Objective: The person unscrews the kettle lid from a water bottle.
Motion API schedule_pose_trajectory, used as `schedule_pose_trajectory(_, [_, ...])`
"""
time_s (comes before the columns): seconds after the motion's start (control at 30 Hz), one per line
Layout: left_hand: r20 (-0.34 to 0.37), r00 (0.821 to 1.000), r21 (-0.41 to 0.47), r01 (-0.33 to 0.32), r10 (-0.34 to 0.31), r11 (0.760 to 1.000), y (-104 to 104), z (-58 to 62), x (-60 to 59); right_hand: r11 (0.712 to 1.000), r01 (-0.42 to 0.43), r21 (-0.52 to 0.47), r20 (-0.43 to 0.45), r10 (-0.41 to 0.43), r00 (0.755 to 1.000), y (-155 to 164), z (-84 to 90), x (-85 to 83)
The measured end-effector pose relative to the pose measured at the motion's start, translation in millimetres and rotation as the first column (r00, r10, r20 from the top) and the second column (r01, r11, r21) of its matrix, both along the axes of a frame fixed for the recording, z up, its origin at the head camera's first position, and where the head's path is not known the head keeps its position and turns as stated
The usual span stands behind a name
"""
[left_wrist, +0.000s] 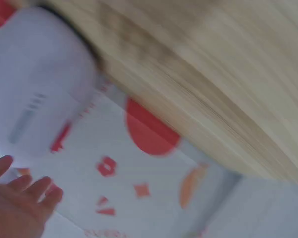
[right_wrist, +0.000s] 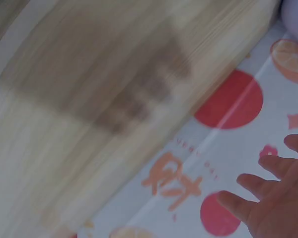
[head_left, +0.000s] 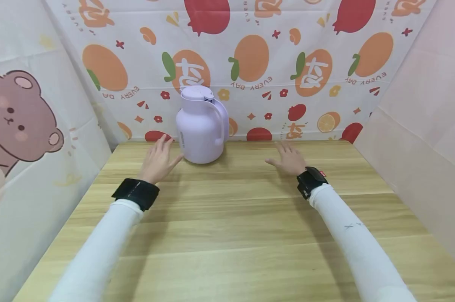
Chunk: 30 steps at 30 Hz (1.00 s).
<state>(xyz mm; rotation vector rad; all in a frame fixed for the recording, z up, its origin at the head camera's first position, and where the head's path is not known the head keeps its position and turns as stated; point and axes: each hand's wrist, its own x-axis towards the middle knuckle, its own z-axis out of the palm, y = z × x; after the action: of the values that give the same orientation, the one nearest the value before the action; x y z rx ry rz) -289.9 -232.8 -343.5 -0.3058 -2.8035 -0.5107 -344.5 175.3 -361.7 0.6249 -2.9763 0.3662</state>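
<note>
A pale lavender jug point(head_left: 199, 130) with a lid and a side handle stands upright at the back of the table, its handle turned to the right. Just left of it is my left hand point(head_left: 157, 161), fingers spread and thumb toward the jug's lower side. The left wrist view shows the jug point(left_wrist: 37, 84) above the extended fingers of that hand point(left_wrist: 20, 210), with nothing in the palm. My right hand point(head_left: 288, 159) is farther right, apart from the jug, fingers spread and holding nothing. In the right wrist view this hand point(right_wrist: 278, 191) has straight, separated fingers.
The wood-grain table point(head_left: 227, 222) meets a fruit-print cloth point(head_left: 280, 109) hung behind it. A bear-print sheet point(head_left: 19, 117) hangs at the left and a plain pale sheet point(head_left: 420, 117) at the right. Black straps point(head_left: 137, 193) wrap both wrists.
</note>
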Motion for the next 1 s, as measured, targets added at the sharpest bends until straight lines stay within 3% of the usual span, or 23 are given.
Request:
schedule_pose_trajectory(0.1, [-0.095, 0.994, 0.182, 0.070, -0.054, 0.981, 18.8, 5.2, -5.5, 0.998, -0.043, -0.040, 0.022, 0.044, 0.999, -20.9, -4.4, -3.3])
schedule_pose_trajectory(0.23, [-0.122, 0.985, 0.399, 0.160, -0.120, 0.903, 52.4, 13.3, -13.5, 0.991, -0.086, -0.107, 0.060, 0.093, 0.994, -47.1, -12.6, -4.0])
schedule_pose_trajectory(0.43, [-0.079, 0.980, 0.691, 0.187, -0.184, 0.699, 106.4, 28.0, -38.0, 0.961, -0.131, -0.245, 0.129, 0.166, 0.978, -66.3, -21.7, -1.3])
schedule_pose_trajectory(0.53, [-0.049, 0.982, 0.767, 0.152, -0.180, 0.623, 128.5, 32.9, -50.0, 0.950, -0.125, -0.287, 0.146, 0.172, 0.974, -69.4, -27.5, 0.0])
schedule_pose_trajectory(0.7, [0.042, 0.990, 0.863, 0.031, -0.133, 0.504, 155.2, 34.3, -61.9, 0.927, -0.106, -0.361, 0.174, 0.179, 0.968, -70.1, -38.2, -2.2])
schedule_pose_trajectory(0.87, [0.009, 0.997, 0.922, 0.020, -0.073, 0.388, 163.4, 34.0, -67.9, 0.870, -0.054, -0.490, 0.193, 0.168, 0.967, -76.4, -44.2, -15.3])
schedule_pose_trajectory(0.93, [-0.020, 0.997, 0.951, 0.044, -0.080, 0.306, 164.0, 33.0, -69.1, 0.826, -0.005, -0.563, 0.213, 0.151, 0.965, -80.5, -44.0, -20.3])
schedule_pose_trajectory(1.0, [-0.034, 0.994, 0.978, 0.054, -0.103, 0.199, 164.6, 31.3, -70.2, 0.775, 0.044, -0.630, 0.238, 0.139, 0.961, -84.8, -42.3, -24.2])
